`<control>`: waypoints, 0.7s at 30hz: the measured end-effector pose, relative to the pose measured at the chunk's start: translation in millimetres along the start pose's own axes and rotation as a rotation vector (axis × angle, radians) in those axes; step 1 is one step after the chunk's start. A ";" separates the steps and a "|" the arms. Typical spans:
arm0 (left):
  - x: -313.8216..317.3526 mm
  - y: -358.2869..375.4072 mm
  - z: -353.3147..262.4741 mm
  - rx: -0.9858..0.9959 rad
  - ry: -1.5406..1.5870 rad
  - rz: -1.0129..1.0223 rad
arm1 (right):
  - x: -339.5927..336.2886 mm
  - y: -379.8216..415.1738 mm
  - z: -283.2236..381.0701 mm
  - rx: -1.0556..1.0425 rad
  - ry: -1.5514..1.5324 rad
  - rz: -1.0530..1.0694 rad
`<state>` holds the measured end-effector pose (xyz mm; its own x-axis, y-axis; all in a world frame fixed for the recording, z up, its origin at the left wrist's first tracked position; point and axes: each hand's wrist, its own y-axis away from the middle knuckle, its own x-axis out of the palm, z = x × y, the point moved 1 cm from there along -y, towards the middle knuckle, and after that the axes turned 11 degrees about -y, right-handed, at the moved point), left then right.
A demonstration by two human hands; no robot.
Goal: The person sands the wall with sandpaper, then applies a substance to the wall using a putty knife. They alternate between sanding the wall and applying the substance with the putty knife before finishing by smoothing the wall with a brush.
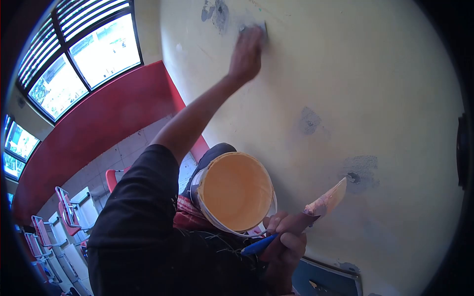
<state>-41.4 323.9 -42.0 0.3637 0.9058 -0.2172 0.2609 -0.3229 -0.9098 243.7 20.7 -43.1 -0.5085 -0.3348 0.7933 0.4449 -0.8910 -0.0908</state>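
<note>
My left hand [249, 49] reaches far out on the cream wall [375, 98], fingers closed and pressed against it beside a grey patch [217, 15]. A thin dark flat piece [265, 30] shows at its fingertips, blurred, so I cannot tell what it is. Lower down, my right hand [286, 241] is closed around a paintbrush [328, 200] whose cream-coated tip points up and right near another grey patch [363, 172]. A blue handle-like end [259, 245] sticks out from the same grip. Beside these fingers is a bucket [238, 192] of cream paint, its wire handle curving close to them.
More grey patches mark the wall, one near its middle [309, 121]. A dark green framed board [326, 278] is at the bottom. To the left are a red lower wall [118, 103], windows [103, 49], and several red chairs [66, 212] with desk tops on a tiled floor.
</note>
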 end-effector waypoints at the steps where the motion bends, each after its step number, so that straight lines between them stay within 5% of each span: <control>1: 10.6 25.5 -3.5 0.084 -0.019 0.014 | -0.9 1.3 1.2 -0.006 0.006 -0.001; 3: 6.9 85.2 14.1 0.114 -0.111 0.252 | -3.2 3.8 5.0 0.003 -0.001 -0.010; 5: -12.1 172.3 51.0 0.443 -0.293 0.637 | -4.6 5.4 5.3 0.008 -0.009 -0.019; 7: -21.0 328.9 157.4 0.810 -0.600 1.235 | -5.0 4.7 6.1 0.018 0.000 -0.024; 8: -63.7 320.0 145.7 0.587 -0.744 1.773 | -4.7 4.3 7.6 0.037 0.018 -0.016; 9: -98.9 299.4 128.1 0.349 -0.803 1.817 | -3.6 3.9 7.6 0.051 0.033 -0.011; 11: -84.7 298.0 142.0 0.201 -0.731 1.800 | -5.6 6.9 7.8 0.080 0.044 -0.032; 12: -80.1 289.5 153.8 0.113 -0.703 1.786 | -5.6 5.6 8.1 0.096 0.044 -0.036; 15: -36.5 173.8 145.7 -0.126 -0.485 0.776 | 0.9 -2.7 5.3 0.074 0.044 -0.016; 17: -28.0 59.3 105.5 -0.072 -0.316 0.189 | 6.2 -3.7 4.3 0.042 0.042 -0.026; 21: -41.5 -88.1 29.4 0.143 -0.073 -0.206 | 7.0 2.1 1.9 0.023 0.046 -0.069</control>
<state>-105.7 322.8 36.7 0.2495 0.9675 -0.0419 0.1916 -0.0917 -0.9772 242.5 17.1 -36.7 -0.5714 -0.2874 0.7687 0.4245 -0.9051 -0.0229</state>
